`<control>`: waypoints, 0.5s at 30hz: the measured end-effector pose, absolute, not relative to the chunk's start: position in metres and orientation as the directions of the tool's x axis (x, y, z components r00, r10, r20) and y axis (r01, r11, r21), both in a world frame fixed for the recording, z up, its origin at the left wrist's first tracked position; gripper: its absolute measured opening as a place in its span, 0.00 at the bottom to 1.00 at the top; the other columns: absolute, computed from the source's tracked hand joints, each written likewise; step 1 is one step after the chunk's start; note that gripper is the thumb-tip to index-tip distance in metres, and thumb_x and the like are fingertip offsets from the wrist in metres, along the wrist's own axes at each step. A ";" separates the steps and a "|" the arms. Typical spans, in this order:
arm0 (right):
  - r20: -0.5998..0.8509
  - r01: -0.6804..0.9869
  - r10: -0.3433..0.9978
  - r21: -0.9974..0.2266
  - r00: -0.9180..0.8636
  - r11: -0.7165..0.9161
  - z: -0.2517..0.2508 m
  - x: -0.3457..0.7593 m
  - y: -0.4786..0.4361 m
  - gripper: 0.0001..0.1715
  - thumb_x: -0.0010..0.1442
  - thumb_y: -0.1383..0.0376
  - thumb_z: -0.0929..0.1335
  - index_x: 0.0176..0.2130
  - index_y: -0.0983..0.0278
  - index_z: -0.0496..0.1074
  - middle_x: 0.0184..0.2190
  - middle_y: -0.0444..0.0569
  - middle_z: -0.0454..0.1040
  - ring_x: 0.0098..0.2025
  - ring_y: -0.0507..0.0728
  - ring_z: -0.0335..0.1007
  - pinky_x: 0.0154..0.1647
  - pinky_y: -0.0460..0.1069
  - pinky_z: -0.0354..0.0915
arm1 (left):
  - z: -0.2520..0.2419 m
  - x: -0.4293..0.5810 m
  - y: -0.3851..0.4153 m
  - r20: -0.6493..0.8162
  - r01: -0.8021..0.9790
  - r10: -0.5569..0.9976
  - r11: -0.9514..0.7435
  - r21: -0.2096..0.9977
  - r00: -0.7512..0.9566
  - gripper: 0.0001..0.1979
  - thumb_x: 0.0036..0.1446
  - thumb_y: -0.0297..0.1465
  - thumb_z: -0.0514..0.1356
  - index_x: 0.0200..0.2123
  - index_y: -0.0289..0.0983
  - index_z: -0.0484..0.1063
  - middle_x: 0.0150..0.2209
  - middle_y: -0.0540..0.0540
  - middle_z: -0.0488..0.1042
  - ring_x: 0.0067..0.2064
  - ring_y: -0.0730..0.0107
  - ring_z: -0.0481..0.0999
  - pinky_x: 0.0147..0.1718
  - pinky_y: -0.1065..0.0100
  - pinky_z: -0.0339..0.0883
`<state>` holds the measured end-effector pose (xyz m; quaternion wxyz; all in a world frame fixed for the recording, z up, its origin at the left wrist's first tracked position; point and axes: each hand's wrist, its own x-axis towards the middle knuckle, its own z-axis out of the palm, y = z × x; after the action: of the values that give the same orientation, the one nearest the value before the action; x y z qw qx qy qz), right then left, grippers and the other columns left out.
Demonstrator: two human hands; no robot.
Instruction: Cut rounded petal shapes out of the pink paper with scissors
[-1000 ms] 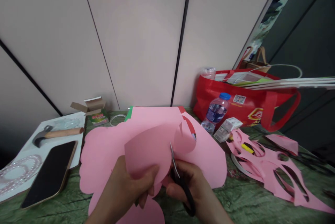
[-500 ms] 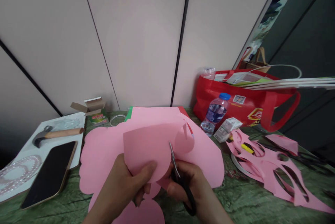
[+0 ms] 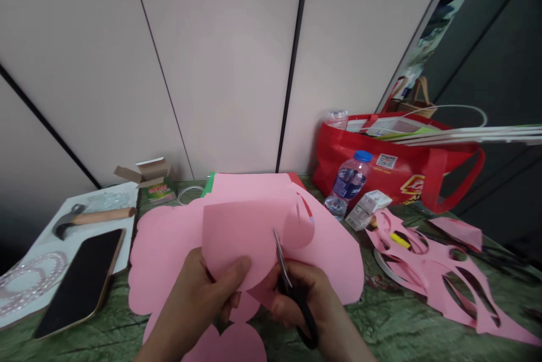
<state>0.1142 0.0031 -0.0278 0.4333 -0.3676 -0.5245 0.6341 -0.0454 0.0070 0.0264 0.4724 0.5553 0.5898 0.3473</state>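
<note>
My left hand (image 3: pixel 215 286) pinches a sheet of pink paper (image 3: pixel 241 232) near its lower edge, thumb on top. A curved cut runs up the sheet's right side. My right hand (image 3: pixel 302 297) grips black-handled scissors (image 3: pixel 302 311), whose blades point up and lie at the cut with their tips near the sheet's middle. The cut-off side of the sheet curls over to the right of the blades. Beneath both hands lie larger pink paper shapes with scalloped edges (image 3: pixel 156 254). Part of the scissor handles is hidden by my right fingers.
On the left are a phone (image 3: pixel 80 280), a hammer (image 3: pixel 95 216), a bead string (image 3: pixel 38 280) and an opened small box (image 3: pixel 156 187). To the right stand a water bottle (image 3: pixel 349 184), a white carton (image 3: pixel 368 209) and a red bag (image 3: pixel 393 161); pink paper offcuts (image 3: pixel 444 271) lie in front.
The pink sheet and my left hand have shifted very slightly. The scissors stay at almost the same place on the cut.
</note>
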 end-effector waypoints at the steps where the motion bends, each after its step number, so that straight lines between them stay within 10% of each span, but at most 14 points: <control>1: -0.020 -0.160 0.936 -0.984 -0.352 -0.081 -0.028 0.115 0.003 0.28 0.40 0.46 0.73 0.27 0.67 0.66 0.15 0.40 0.63 0.16 0.47 0.53 0.16 0.43 0.49 | 0.026 -0.046 0.008 -0.164 0.326 0.984 0.133 0.936 0.068 0.22 0.47 0.43 0.57 0.09 0.38 0.62 0.08 0.53 0.60 0.12 0.76 0.60 0.15 0.72 0.55; 15: -0.013 -0.147 0.932 -0.987 -0.361 -0.070 -0.028 0.115 0.002 0.25 0.42 0.47 0.72 0.25 0.65 0.65 0.15 0.40 0.63 0.14 0.47 0.52 0.14 0.43 0.50 | 0.029 -0.045 0.007 -0.121 0.382 0.992 0.096 0.919 0.042 0.23 0.49 0.42 0.54 0.08 0.39 0.58 0.09 0.53 0.58 0.15 0.75 0.58 0.18 0.70 0.52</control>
<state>0.1145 0.0021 -0.0284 0.4275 -0.3696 -0.5311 0.6313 -0.0451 0.0066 0.0285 0.4368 0.5746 0.5977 0.3491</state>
